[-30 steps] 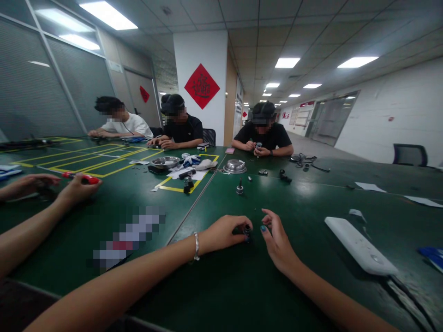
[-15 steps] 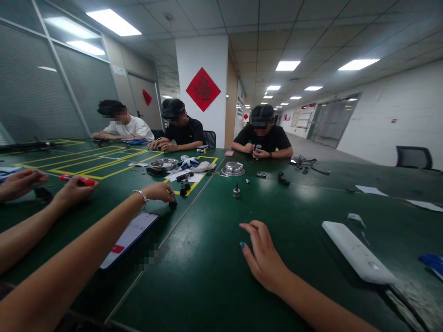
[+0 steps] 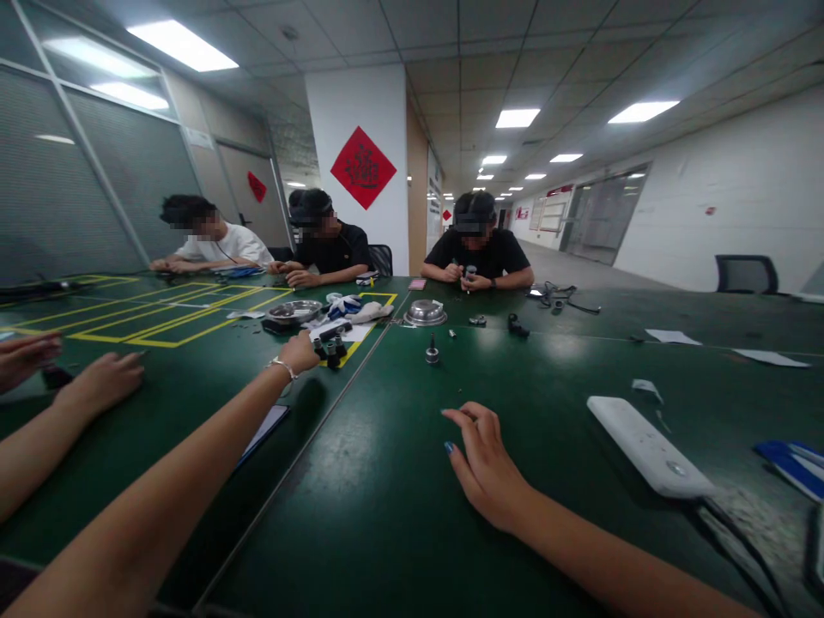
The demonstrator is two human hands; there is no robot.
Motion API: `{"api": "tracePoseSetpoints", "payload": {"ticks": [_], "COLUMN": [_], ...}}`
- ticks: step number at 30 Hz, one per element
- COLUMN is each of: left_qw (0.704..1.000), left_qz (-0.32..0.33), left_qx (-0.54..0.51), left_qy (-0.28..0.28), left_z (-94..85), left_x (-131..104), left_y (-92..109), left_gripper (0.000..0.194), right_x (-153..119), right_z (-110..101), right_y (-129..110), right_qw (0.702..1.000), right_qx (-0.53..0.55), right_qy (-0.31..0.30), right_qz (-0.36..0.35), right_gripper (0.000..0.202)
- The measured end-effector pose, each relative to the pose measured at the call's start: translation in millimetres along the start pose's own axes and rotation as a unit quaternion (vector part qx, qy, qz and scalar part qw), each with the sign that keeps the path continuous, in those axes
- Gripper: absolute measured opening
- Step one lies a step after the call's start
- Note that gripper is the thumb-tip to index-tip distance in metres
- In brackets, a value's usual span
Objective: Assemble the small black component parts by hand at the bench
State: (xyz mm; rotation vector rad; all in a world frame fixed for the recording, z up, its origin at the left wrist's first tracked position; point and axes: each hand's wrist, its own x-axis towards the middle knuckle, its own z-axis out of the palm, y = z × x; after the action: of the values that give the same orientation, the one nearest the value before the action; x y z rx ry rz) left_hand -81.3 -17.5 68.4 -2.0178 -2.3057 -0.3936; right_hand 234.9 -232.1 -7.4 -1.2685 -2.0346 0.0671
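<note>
My left hand (image 3: pixel 299 351), with a bracelet at the wrist, reaches forward over the green table. Its fingers are closed on a small black cylindrical part (image 3: pixel 318 347), partly hidden by the fingertips. Right beside it, a pair of similar black cylinders (image 3: pixel 333 354) stands upright. My right hand (image 3: pixel 484 459) rests near the table's middle, fingers loosely bent and apart, holding nothing. Beyond it a small metal part with a thin upright shaft (image 3: pixel 432 351) stands on the table.
Further back are a metal bowl (image 3: pixel 295 311), gloves (image 3: pixel 344 305) and an upturned metal dish (image 3: pixel 425 312). A white power strip (image 3: pixel 647 446) lies to the right. A phone (image 3: pixel 263 432) is partly under my left forearm. Another person's hands (image 3: pixel 99 382) work at far left; several people sit opposite.
My left hand has moved forward with the black cylindrical part, up to the standing pair. My right hand stays about where it was. The neighbour's red object no longer shows.
</note>
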Motion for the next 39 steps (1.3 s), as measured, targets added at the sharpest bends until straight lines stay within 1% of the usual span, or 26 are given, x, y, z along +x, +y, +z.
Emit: {"api": "tracePoseSetpoints", "payload": {"ticks": [4,6,8,12,15,19,22,26,31,36,39], "left_qw": [0.999,0.999,0.999,0.999,0.998,0.992,0.985,0.978,0.976,0.981,0.984], "left_qz": [-0.002,0.0,-0.006,0.001,0.034,0.108,0.158,0.192,0.2,0.179,0.164], "left_qx": [0.034,0.041,0.044,0.04,0.04,0.052,0.065,0.077,0.084,0.076,0.06], "left_qy": [0.008,0.004,0.006,0.028,0.038,0.038,0.021,-0.004,-0.004,0.013,0.02], "left_z": [8.8,14.5,19.2,24.9,29.8,39.7,45.8,49.2,50.2,50.6,50.8], "left_x": [-16,-22,-25,-23,-21,-24,-28,-32,-38,-46,-51], "left_y": [12,20,26,36,38,39,39,43,54,60,61], "left_gripper": [0.048,0.049,0.049,0.039,0.033,0.028,0.026,0.024,0.025,0.024,0.028], "right_x": [-1,-1,-2,-1,-1,1,1,2,3,3,2], "right_z": [1,1,1,0,0,-2,-3,-5,-8,-8,-7], "right_y": [0,0,-1,-2,-3,-4,-4,-6,-9,-9,-9], "right_qw": [1.0,1.0,1.0,0.999,0.999,0.999,0.998,0.997,0.996,0.996,0.995], "right_qx": [0.0,-0.004,-0.011,-0.021,-0.026,-0.029,-0.033,-0.04,-0.04,-0.046,-0.051], "right_qy": [-0.004,-0.004,-0.004,-0.013,-0.016,-0.027,-0.041,-0.06,-0.08,-0.082,-0.08], "right_qz": [-0.018,-0.024,-0.025,-0.027,-0.028,-0.025,-0.026,-0.02,-0.003,-0.007,-0.009], "right_gripper": [0.041,0.04,0.04,0.041,0.041,0.041,0.04,0.038,0.035,0.034,0.035]}}
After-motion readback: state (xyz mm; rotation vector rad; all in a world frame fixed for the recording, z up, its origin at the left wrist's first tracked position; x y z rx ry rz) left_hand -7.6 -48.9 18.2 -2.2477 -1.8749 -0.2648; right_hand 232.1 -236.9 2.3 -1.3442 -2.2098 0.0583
